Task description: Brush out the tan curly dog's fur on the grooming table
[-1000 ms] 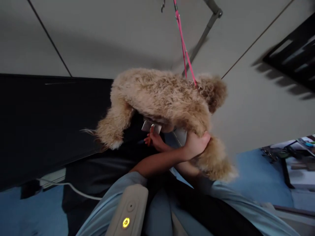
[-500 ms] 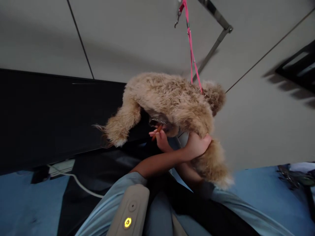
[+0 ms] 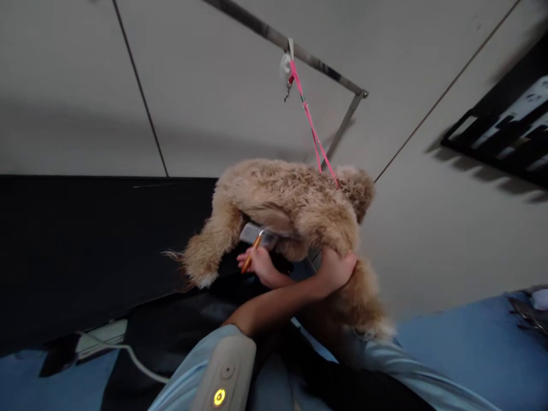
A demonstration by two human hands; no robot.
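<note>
A curly tan dog stands on the black table, its head end at the right. My arms cross below it. My left hand is closed around one of its front legs, high up. Coming from beneath my left forearm, my right hand grips the orange-brown handle of a slicker brush. The pale rectangular head of the brush is under the belly, between front and hind legs. Whether its pins touch the fur I cannot tell.
A pink loop leash runs from the dog's neck up to a metal grooming arm. At the right a black rack hangs on the pale wall. A white cable trails at the lower left, above blue floor.
My right hand has drawn the brush a little left and away from the belly, turning its head into view. My left hand keeps its hold. The camera has tilted upward.
</note>
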